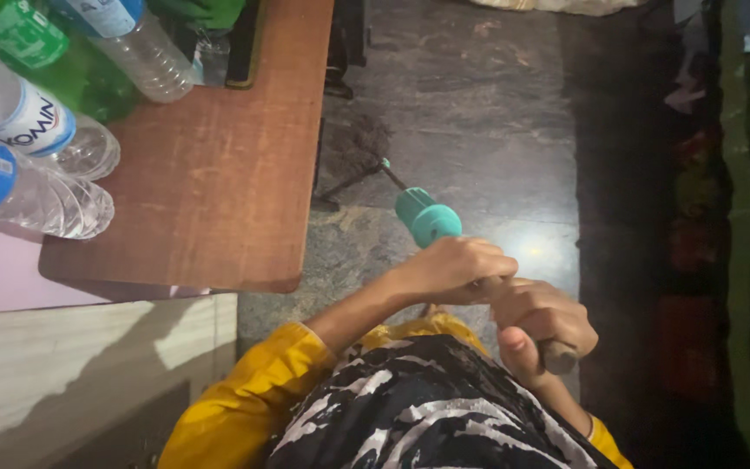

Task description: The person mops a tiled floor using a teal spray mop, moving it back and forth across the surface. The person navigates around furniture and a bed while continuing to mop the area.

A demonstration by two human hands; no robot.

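Note:
Both my hands grip one long tool over the floor. My left hand [455, 269] wraps the tool just behind its teal cylindrical body [427, 217]. A thin metal rod [392, 176] sticks out of the teal part and points up and left, toward the table edge. My right hand [538, 326] closes around the brown handle end [559, 356], close to my chest. The two hands touch each other. The middle of the tool is hidden under my fingers. My sleeves are yellow.
A brown wooden tabletop [219, 191] lies left of the tool, with several clear plastic bottles [54, 195] and a green bottle [62, 61] at its far left. Dark stone floor [479, 104] spreads beyond. Dark fabrics [722, 217] line the right side.

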